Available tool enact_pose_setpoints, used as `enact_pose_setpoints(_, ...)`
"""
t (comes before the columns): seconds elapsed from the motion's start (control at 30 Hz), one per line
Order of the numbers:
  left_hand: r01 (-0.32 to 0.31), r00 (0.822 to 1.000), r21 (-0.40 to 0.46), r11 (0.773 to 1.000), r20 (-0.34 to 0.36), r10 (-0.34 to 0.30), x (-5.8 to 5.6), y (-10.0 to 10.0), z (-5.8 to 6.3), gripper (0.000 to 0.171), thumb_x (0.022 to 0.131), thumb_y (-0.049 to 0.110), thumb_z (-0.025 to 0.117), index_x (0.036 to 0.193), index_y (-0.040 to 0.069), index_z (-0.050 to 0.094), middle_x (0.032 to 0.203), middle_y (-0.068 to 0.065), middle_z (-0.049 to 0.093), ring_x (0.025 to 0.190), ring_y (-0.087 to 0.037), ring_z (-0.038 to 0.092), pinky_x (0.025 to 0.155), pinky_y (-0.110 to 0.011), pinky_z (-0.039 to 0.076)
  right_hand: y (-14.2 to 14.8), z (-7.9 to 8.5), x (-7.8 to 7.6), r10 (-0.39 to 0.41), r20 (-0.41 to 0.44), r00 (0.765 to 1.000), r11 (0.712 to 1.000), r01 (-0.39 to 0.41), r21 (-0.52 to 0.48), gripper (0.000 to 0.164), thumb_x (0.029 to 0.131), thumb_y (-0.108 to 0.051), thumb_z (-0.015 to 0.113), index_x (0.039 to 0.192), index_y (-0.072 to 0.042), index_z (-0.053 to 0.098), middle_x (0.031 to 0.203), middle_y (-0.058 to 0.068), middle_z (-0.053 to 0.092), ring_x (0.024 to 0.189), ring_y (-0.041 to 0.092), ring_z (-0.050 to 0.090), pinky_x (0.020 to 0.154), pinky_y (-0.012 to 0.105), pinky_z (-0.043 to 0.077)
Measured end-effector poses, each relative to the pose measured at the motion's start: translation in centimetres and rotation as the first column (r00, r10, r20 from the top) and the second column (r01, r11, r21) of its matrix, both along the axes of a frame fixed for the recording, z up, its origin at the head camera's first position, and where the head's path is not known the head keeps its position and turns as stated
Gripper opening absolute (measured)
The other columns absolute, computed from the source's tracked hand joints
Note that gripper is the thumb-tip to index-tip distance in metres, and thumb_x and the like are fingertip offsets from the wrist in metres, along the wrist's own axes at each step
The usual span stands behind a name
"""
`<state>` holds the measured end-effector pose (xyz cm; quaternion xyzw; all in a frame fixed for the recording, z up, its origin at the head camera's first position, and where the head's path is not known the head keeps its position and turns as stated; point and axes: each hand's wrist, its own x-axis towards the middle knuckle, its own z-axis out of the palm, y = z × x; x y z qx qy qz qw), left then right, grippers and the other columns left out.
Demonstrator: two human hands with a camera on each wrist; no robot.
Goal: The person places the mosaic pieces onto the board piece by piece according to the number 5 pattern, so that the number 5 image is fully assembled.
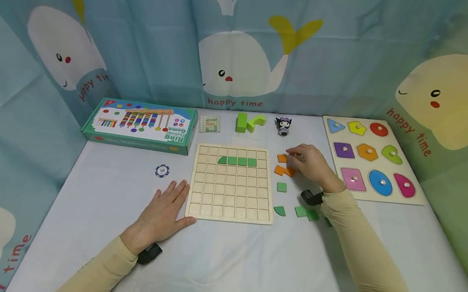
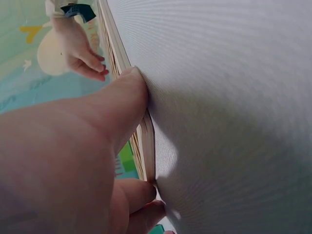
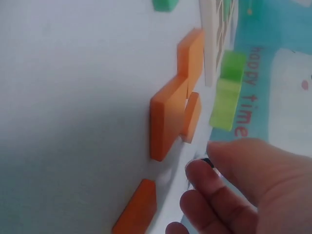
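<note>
A wooden grid board (image 1: 231,191) lies on the table with a row of green tiles (image 1: 243,161) near its far edge, a rounded one at the left end. My left hand (image 1: 165,213) rests spread on the table, thumb and fingers touching the board's left side and near corner. Over the orange tiles (image 1: 280,170) right of the board hovers my right hand (image 1: 312,165). In the right wrist view its thumb and fingers are slightly bent and apart, with no tile visible between them; several orange tiles (image 3: 168,117) lie beside the fingertips.
Loose green tiles (image 1: 282,187) lie right of the board. A puzzle board with knobbed shapes (image 1: 360,166) is at the right. Behind stand a ring game box (image 1: 137,125), a pattern card (image 1: 209,124), green blocks (image 1: 241,122) and a small figure (image 1: 283,126). A chip (image 1: 162,171) lies left.
</note>
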<state>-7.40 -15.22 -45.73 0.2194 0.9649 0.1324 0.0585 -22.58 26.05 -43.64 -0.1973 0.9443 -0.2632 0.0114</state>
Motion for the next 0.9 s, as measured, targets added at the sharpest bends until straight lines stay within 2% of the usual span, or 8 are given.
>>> enact_pose_setpoints(0.33, 0.0, 1.0, 0.0, 1.0, -0.003, 0.0, 0.0, -0.1, 0.0, 0.087, 0.092, 0.051, 0.063, 0.149, -0.006, 0.032, 0.155, -0.022, 0.026, 0.141, -0.042, 0.022, 0.101, -0.067, 0.027, -0.4, -0.8, -0.8, -0.028, 0.081, 0.996, 0.999, 0.024, 0.049, 0.03, 0.09, -0.009, 0.069, 0.116, 0.006, 0.068, 0.106, 0.019, 0.062, 0.092, 0.032, 0.052, 0.084, 0.047, 0.045)
enact_pose_setpoints(0.6, -0.003, 1.0, -0.01, 1.0, -0.004, 0.003, 0.0, -0.2, -0.1, 0.087, 0.092, 0.053, 0.061, 0.15, -0.005, 0.031, 0.156, -0.021, 0.025, 0.142, -0.042, 0.022, 0.102, -0.067, 0.027, -0.7, -0.8, -1.1, -0.027, 0.051, 0.998, 0.991, 0.02, 0.132, 0.028, 0.089, -0.014, 0.074, 0.112, 0.001, 0.071, 0.104, 0.016, 0.06, 0.092, 0.031, 0.052, 0.081, 0.047, 0.043)
enact_pose_setpoints(0.73, -0.005, 1.0, -0.002, 1.0, 0.003, 0.005, -0.1, -0.2, 0.0, 0.088, 0.092, 0.053, 0.062, 0.15, -0.005, 0.03, 0.156, -0.021, 0.025, 0.142, -0.041, 0.021, 0.102, -0.067, 0.026, -0.9, -0.9, -1.1, -0.051, 0.035, 0.998, 0.985, 0.045, 0.166, 0.028, 0.09, -0.017, 0.074, 0.109, 0.003, 0.071, 0.105, 0.018, 0.06, 0.093, 0.032, 0.053, 0.084, 0.048, 0.043)
enact_pose_setpoints(0.9, -0.006, 1.0, 0.006, 1.0, 0.012, 0.005, -0.1, -0.1, 0.1, 0.087, 0.092, 0.052, 0.061, 0.15, -0.005, 0.03, 0.156, -0.021, 0.025, 0.142, -0.041, 0.021, 0.103, -0.067, 0.025, -1.0, -0.8, -0.8, -0.114, 0.035, 0.993, 0.986, 0.109, 0.13, 0.03, 0.091, -0.015, 0.07, 0.11, 0.008, 0.068, 0.108, 0.022, 0.062, 0.096, 0.034, 0.055, 0.089, 0.05, 0.045)
